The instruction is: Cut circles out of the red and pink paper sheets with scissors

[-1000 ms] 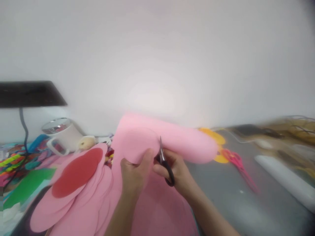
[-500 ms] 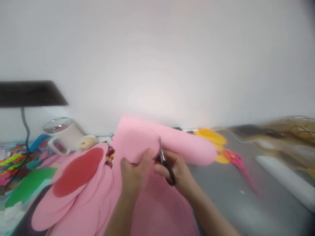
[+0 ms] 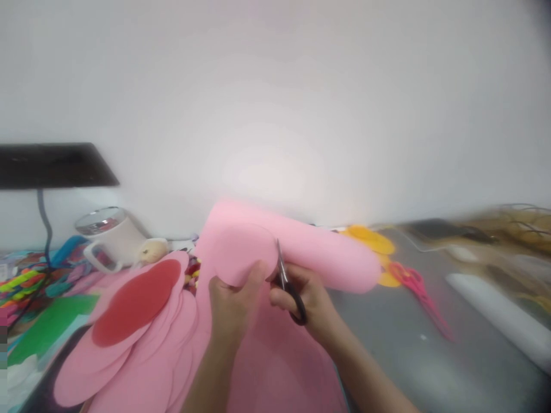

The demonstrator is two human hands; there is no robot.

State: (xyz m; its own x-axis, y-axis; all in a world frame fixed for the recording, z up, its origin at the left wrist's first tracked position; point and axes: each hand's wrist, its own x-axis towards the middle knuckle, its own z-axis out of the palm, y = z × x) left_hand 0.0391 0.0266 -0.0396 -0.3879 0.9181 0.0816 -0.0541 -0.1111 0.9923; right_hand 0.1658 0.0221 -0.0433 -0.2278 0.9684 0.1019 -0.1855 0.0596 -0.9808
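Observation:
My left hand [image 3: 235, 301] pinches the lower edge of a round pink disc [image 3: 245, 249], thumb on top. The disc lies over a large pink sheet [image 3: 217, 221] of the same colour, so its outline is faint. In my right hand [image 3: 307, 295] is a pair of black-handled scissors [image 3: 286, 281], my fingers through the loops. Its blades point up and away along the right edge of the disc; whether they are parted I cannot tell. The sheet's far part curls into a roll [image 3: 340, 261] on the right, and its near part spreads under my forearms.
To the left lie several pink ovals [image 3: 138, 378] with a red oval [image 3: 138, 301] on top. Behind them stands a white mug [image 3: 114, 238] with a lid. Pink scissors [image 3: 422, 298], yellow pieces [image 3: 370, 238] and a white roll [image 3: 495, 315] lie on the grey table [image 3: 379, 338].
Almost nothing differs. The scissors and my right hand have shifted very slightly to the left along the disc's edge; my left hand keeps its pinch.

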